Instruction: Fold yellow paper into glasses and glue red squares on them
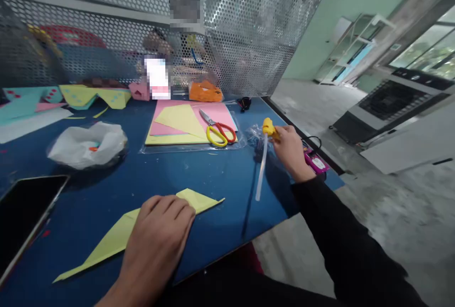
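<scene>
My left hand point(159, 236) lies over the middle of a folded yellow paper point(110, 238), fingers together and curled down onto it, holding it to the blue table. The paper's pointed ends stick out on both sides of the hand; its middle is hidden. Over the table's right side, my right hand point(289, 148) grips a yellow glue gun point(269, 128). A long translucent glue stick point(262, 167) pokes out of the gun and slants down toward me. Most of the gun's body is hidden behind my fingers.
Red-and-yellow-handled scissors point(220, 131) lie on coloured paper sheets point(170, 131). A white plastic-lined bowl point(88, 146) and a phone point(28, 217) are at left. Folded paper pieces point(95, 96) line the back, before a perforated metal screen point(245, 22). A purple item point(316, 161) sits by the right edge.
</scene>
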{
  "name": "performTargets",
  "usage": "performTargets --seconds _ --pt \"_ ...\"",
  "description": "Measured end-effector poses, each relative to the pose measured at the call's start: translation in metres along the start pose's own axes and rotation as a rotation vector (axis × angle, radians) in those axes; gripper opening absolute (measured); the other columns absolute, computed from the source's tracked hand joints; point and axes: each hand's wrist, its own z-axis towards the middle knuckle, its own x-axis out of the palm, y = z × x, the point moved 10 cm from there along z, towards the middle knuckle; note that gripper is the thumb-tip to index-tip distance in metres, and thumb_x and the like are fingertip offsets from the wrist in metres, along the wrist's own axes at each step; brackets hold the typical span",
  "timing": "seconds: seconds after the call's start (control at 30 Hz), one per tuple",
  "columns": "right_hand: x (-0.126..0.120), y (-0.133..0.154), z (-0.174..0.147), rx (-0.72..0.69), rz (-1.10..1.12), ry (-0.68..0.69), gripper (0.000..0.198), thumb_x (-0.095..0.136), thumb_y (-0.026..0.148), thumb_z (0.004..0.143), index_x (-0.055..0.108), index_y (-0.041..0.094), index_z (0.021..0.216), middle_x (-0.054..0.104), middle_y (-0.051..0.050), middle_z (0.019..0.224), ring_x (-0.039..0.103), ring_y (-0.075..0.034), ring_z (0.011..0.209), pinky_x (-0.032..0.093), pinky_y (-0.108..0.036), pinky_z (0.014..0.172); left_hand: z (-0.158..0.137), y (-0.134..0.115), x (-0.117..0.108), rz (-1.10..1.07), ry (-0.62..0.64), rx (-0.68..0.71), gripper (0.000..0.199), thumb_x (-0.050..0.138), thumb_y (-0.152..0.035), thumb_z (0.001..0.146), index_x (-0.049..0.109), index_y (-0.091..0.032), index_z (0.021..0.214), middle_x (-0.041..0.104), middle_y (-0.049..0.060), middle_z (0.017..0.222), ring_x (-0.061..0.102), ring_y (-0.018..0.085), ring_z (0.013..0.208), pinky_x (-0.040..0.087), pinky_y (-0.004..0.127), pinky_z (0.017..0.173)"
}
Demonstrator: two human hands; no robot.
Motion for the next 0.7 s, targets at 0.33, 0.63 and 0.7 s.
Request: performTargets --seconds 0.33,0.63,0.7 --pt "-0.002 0.016 -0.001 -0.198 -0.075 -0.031 0.026 0.045 0.024 0.09 0.066 0.017 0.103 0.067 -0.02 0.106 0.062 -0.032 0.094 0.047 -0.053 0.08 -0.002 -0.002 0.005 0.064 -0.008 -0.05 0.024 0.051 -0.016 0.094 0.065 -0.02 0.075 0.068 0.003 0.08 0.059 0.022 0.08 0.039 0.04 0.08" --pt "-0.009 0.166 -0.189 -0.668 0.294 0.152 0.034 0.046 0.013 0.095 0.055 0.015 0.128 0.072 -0.01 0.118 0.064 -0.019 0.114 0.05 -0.039 0.098 -0.005 -0.01 0.002 0.115 -0.054 -0.006 0.02 0.055 -0.013 0.091 0.066 -0.019 0.076 0.067 0.002 0.076 0.059 0.022 0.079 0.04 0.039 0.081" --pt "0.004 0.177 -0.204 -0.698 0.285 0.213 0.037 0.044 0.015 0.096 0.052 0.011 0.133 0.069 -0.012 0.125 0.06 -0.02 0.122 0.048 -0.04 0.101 -0.008 -0.014 0.002 0.131 -0.051 0.012 0.018 0.055 -0.012 0.091 0.067 -0.018 0.079 0.067 0.002 0.077 0.06 0.022 0.081 0.041 0.04 0.082"
